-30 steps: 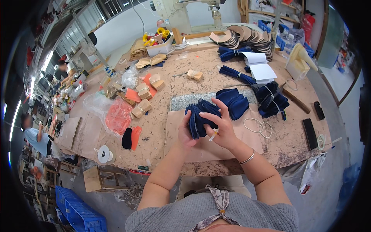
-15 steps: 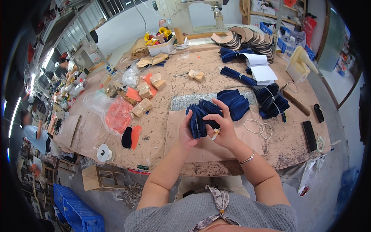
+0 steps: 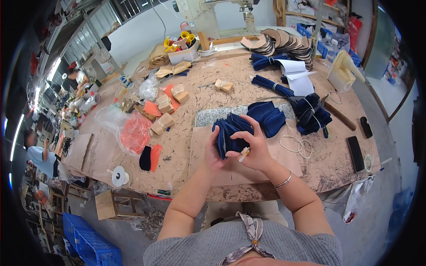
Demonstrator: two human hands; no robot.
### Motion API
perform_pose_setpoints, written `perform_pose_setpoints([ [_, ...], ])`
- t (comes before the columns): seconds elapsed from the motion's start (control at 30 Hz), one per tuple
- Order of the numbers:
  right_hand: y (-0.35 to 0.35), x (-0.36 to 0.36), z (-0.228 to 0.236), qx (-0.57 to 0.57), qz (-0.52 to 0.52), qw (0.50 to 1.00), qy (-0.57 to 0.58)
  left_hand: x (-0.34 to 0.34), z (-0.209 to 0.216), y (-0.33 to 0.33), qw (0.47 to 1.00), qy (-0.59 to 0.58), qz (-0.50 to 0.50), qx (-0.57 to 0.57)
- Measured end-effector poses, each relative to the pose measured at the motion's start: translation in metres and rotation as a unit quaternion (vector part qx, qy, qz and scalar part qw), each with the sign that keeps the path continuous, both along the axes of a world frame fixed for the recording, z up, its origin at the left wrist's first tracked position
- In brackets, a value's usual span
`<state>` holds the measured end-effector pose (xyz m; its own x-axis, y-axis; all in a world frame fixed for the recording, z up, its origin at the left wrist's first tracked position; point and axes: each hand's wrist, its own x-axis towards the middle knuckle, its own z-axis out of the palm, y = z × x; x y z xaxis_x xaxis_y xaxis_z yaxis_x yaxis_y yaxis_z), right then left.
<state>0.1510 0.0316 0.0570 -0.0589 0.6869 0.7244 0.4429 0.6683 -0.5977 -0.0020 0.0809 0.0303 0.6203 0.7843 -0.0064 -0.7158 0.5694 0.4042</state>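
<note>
Above the near middle of the table, my left hand [image 3: 216, 150] supports a fanned stack of navy blue fabric pieces [image 3: 228, 133] from its left side. My right hand [image 3: 254, 148] curls around the stack's right side, thumb and fingers on the pieces. A short white stick with a yellowish part [image 3: 243, 154] pokes out from under my right fingers; its kind is unclear. Just beyond the hands, a second pile of navy pieces [image 3: 267, 119] lies loose, partly over a grey speckled slab [image 3: 222, 113]. To its right sits a tied navy bundle [image 3: 312, 114].
Pale elastic loops [image 3: 296, 146], a black phone-like slab [image 3: 355, 154] and a wooden-handled tool [image 3: 340, 114] lie to the right. Leftward are small tan bundles [image 3: 162, 124], orange pieces in plastic [image 3: 136, 133] and a white spool [image 3: 120, 176]. A sewing machine [image 3: 222, 17] stands behind.
My right thumb has shifted left and down along the stack's edge, and the white stick has tilted slightly. Both hands keep hold of the stack.
</note>
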Motion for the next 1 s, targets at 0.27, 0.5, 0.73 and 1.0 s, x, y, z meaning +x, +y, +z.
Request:
perform_pose_setpoints([
  [0.27, 0.0, -0.003, -0.004, -0.006, -0.012, 1.0, 0.002, 0.0, 0.0, 0.001, 1.0, 0.02, 0.016, 0.016],
  [0.5, 0.004, -0.007, -0.014, 0.04, -0.008, 0.999, 0.022, 0.002, 0.012, -0.004, 1.0, 0.017, 0.012, 0.02],
  [0.73, 0.009, -0.001, -0.015, 0.007, 0.01, 1.0, 0.002, -0.003, -0.008, 0.007, 1.0, 0.014, 0.007, 0.011],
  [1.0, 0.005, -0.001, -0.009, -0.003, 0.004, 1.0, -0.01, -0.002, -0.006, 0.006, 1.0, 0.016, 0.023, 0.004],
])
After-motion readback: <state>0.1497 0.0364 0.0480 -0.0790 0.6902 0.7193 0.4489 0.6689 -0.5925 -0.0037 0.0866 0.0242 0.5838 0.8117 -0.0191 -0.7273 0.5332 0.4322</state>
